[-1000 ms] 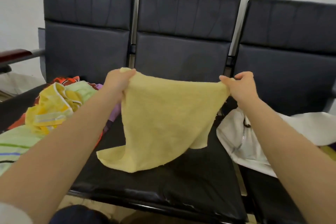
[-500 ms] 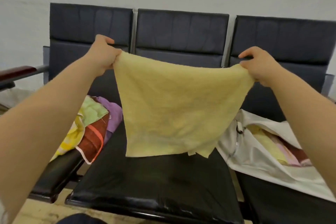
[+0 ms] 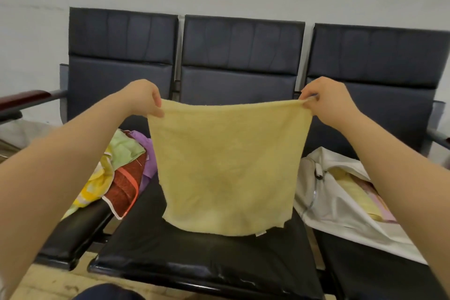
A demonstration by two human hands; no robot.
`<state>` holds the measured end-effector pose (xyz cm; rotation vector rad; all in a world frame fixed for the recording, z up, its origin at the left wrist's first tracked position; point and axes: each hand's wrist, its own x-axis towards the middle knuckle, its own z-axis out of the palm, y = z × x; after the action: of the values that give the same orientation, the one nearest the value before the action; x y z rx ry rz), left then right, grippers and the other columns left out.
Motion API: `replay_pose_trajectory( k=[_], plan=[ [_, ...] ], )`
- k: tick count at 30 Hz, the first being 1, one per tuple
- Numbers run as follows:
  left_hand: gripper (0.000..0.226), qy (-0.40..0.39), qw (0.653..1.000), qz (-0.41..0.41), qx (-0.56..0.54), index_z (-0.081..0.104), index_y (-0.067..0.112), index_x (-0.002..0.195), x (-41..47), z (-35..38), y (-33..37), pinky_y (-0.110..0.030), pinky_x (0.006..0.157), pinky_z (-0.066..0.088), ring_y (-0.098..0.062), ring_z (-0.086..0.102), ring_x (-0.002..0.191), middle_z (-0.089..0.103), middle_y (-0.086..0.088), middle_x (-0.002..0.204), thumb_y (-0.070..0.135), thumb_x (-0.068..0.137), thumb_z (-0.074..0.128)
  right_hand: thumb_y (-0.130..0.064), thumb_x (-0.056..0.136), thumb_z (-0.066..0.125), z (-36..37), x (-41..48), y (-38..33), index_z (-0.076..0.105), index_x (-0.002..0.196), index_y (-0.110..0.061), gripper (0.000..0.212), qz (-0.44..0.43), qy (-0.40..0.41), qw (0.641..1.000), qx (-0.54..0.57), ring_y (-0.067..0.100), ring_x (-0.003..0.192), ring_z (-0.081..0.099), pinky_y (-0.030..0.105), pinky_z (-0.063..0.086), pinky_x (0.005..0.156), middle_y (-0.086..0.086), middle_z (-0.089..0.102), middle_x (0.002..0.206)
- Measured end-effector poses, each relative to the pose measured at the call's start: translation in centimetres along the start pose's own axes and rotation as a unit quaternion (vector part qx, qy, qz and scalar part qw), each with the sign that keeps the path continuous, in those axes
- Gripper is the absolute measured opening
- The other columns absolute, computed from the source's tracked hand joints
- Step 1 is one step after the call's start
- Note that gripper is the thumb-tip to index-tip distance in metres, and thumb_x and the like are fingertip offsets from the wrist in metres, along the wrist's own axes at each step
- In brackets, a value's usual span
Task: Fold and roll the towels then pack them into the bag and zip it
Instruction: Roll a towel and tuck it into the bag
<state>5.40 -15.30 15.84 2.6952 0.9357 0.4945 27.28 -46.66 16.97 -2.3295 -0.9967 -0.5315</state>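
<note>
Pulled wider than half a second ago, the yellow towel [image 3: 226,168] hangs flat, top edge taut. The left hand [image 3: 143,97] and right hand [image 3: 326,97] each pinch a top corner. Its bottom edge hangs over the middle seat [image 3: 194,251], between the towel pile [image 3: 121,173] and the open white bag [image 3: 323,202], which holds folded towels [image 3: 358,192].

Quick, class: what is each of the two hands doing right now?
Left hand: closed, pinching one top corner of the yellow towel.
Right hand: closed, pinching the other top corner of the same towel.
</note>
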Motion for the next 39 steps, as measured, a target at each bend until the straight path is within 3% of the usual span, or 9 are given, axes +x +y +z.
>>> replay_pose_trajectory(
  k=[4,8,12,16,20,24,26,33,39],
  plan=[
    [0.007,0.06,0.985,-0.049,-0.156,0.059,0.012,0.083,0.6,0.1,-0.1,-0.032,0.065,0.048,-0.021,0.055,0.075,0.059,-0.007,0.082,0.01,0.086,0.066,-0.008,0.097,0.044,-0.1,0.1,-0.5,0.059,0.097,-0.014,0.016,0.037,0.002,0.998,0.043,0.019,0.09,0.05,0.026,0.038,0.069,0.001,0.054,0.099],
    [0.015,-0.013,0.834,-0.065,-0.548,0.061,0.009,0.107,0.0,0.2,0.5,-0.029,0.069,0.051,-0.016,0.058,0.076,0.058,-0.003,0.081,0.004,0.093,0.057,-0.002,0.096,0.042,-0.1,0.1,0.0,0.055,0.101,-0.011,0.016,0.102,0.011,0.97,0.218,0.025,0.088,0.059,0.037,0.056,0.076,0.0,0.057,0.089],
    [0.013,0.055,0.974,0.079,-0.203,0.073,0.012,0.091,-1.1,0.9,1.1,-0.023,0.078,0.042,-0.012,0.056,0.089,0.063,-0.002,0.099,0.006,0.08,0.072,0.007,0.092,0.047,-0.9,0.3,0.7,0.062,0.105,-0.009,0.026,0.2,0.054,0.852,0.481,0.016,0.076,0.058,0.033,0.056,0.076,0.005,0.059,0.093],
    [0.012,0.173,0.973,0.142,-0.057,0.074,0.006,0.096,-0.8,2.5,1.6,-0.022,0.085,0.033,-0.022,0.049,0.107,0.051,-0.011,0.118,0.008,0.086,0.065,0.008,0.089,0.049,-1.9,0.7,1.2,0.066,0.108,-0.002,0.027,0.233,0.087,0.752,0.611,0.014,0.078,0.059,0.026,0.056,0.082,0.01,0.062,0.1],
    [0.017,0.234,0.961,0.104,-0.106,0.07,0.005,0.099,-0.4,1.8,2.7,-0.026,0.077,0.037,-0.021,0.053,0.094,0.058,-0.012,0.109,0.007,0.091,0.054,0.006,0.084,0.063,-2.5,0.4,1.3,0.065,0.116,-0.005,0.034,0.155,0.024,0.859,0.488,0.018,0.101,0.065,0.026,0.053,0.087,0.009,0.065,0.112],
    [0.02,0.244,0.959,0.044,-0.14,0.066,0.009,0.104,0.5,0.7,2.3,-0.025,0.078,0.037,-0.016,0.051,0.092,0.063,-0.01,0.107,0.011,0.094,0.049,0.001,0.089,0.059,-3.6,0.2,0.5,0.068,0.118,-0.011,0.032,0.064,0.037,0.995,0.062,0.024,0.113,0.059,0.032,0.044,0.101,0.008,0.066,0.118],
    [0.022,0.212,0.964,0.026,-0.159,0.062,0.01,0.109,0.8,0.3,2.2,-0.03,0.078,0.04,-0.021,0.053,0.096,0.06,-0.009,0.108,0.013,0.096,0.045,-0.003,0.091,0.056,-4.0,0.1,0.1,0.07,0.114,-0.012,0.028,0.016,0.028,0.999,-0.043,0.027,0.112,0.058,0.036,0.041,0.103,0.009,0.067,0.117],
    [0.029,0.09,0.962,0.053,-0.253,0.062,0.014,0.117,0.3,0.3,1.7,-0.028,0.083,0.037,-0.017,0.05,0.103,0.057,-0.001,0.113,0.032,0.096,0.051,-0.018,0.091,0.064,-4.7,-0.1,0.2,0.072,0.108,-0.014,0.019,0.005,-0.001,0.999,0.052,0.015,0.093,0.056,0.028,0.041,0.083,-0.002,0.065,0.098],
    [0.024,0.165,0.957,0.093,-0.221,0.069,0.017,0.102,-0.4,0.5,0.0,-0.024,0.075,0.043,-0.014,0.058,0.089,0.065,0.0,0.095,0.021,0.079,0.074,-0.028,0.095,0.059,-4.6,-0.2,1.9,0.065,0.104,-0.015,0.017,0.073,-0.012,0.98,0.187,0.012,0.091,0.06,0.029,0.048,0.082,0.0,0.065,0.103]
  ],
)
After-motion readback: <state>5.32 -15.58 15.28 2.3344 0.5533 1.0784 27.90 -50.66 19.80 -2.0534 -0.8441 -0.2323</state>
